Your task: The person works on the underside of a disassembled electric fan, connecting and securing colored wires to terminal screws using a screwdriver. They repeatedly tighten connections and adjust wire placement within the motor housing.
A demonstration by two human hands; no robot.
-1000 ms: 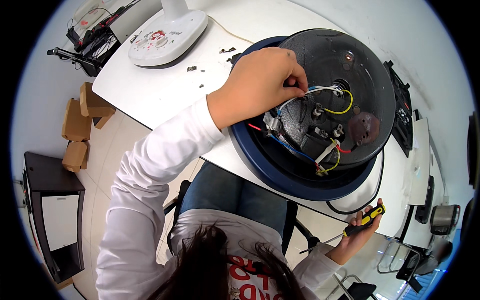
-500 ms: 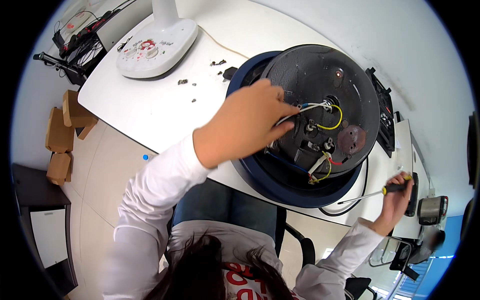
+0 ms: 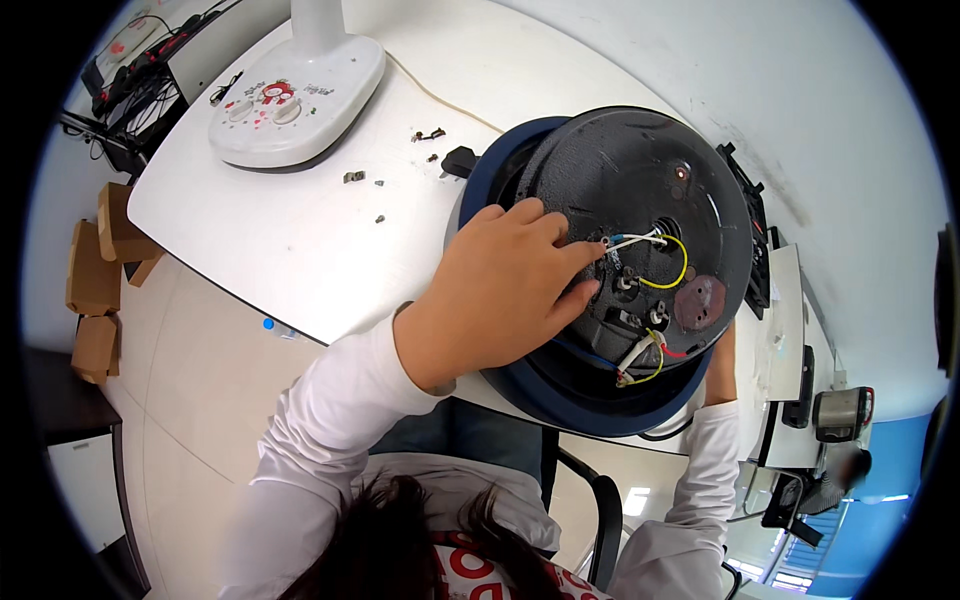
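Note:
A round black appliance base (image 3: 560, 160) rests over a dark blue round shell (image 3: 520, 400) on the white table. Wires and metal terminals lie in its middle. My left hand (image 3: 510, 285) reaches across its near left side, index fingertip and thumb at the end of a white wire (image 3: 635, 239), where a small ring terminal shows. A yellow wire (image 3: 684, 265) loops beside it. Lower down, a white sleeved joint (image 3: 637, 352) has red and yellow leads. My right hand (image 3: 721, 375) is at the base's right edge; its fingers are hidden behind the base.
Small metal parts (image 3: 355, 177) and dark screws (image 3: 428, 135) lie on the table left of the appliance. A white appliance stand (image 3: 300, 100) with knobs occupies the far left. A black tool case (image 3: 757, 230) stands beyond the base. Cardboard boxes (image 3: 95, 260) sit on the floor at left.
My right hand has moved left from beside the table to behind the base, and the screwdriver it held is out of sight. My left hand stays at the white wire.

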